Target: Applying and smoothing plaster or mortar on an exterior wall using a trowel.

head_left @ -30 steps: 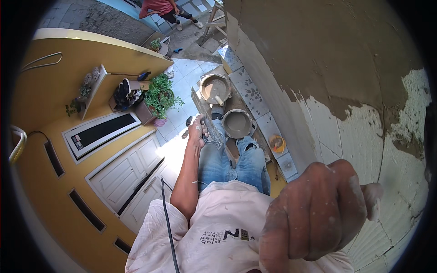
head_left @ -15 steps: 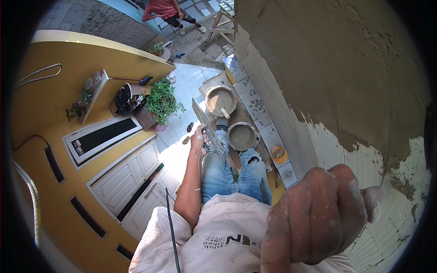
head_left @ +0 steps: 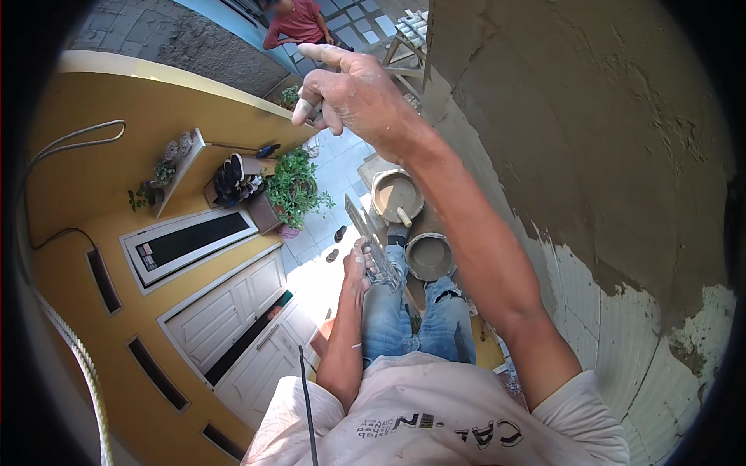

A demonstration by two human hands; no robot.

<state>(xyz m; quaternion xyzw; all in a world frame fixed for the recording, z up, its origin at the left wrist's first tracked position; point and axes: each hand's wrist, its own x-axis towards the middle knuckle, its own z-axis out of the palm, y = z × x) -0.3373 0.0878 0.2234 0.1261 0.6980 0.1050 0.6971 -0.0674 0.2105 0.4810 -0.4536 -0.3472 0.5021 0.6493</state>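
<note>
While the flat tool (head_left: pixel 378 256) is kept clamped in the left hand (head_left: pixel 357 266), low in front of the jeans (head_left: pixel 385 314), the right hand (head_left: pixel 353 92) has just been brought out of a closed fist near the camera and is now stretched far forward. Its index finger (head_left: pixel 322 53) is held out toward the upper left, the thumb and other fingers are loosely bent and set apart, and nothing can be seen in its grasp. In the view it is set just below a person in a red shirt (head_left: pixel 301 25); whether that person is being pointed at cannot be told. With this change, the wet plaster (head_left: pixel 559 116) at the right is touched by neither hand, so the spreading is judged to be paused rather than finished: pale wall (head_left: pixel 637 326) is left uncovered below the ragged plaster edge. Grey-brown mix is held in the far bucket (head_left: pixel 376 189), where a light handle (head_left: pixel 404 217) is seen at the rim, and in the near bucket (head_left: pixel 410 266), close to the jeans; neither bucket is being reached for.
</note>
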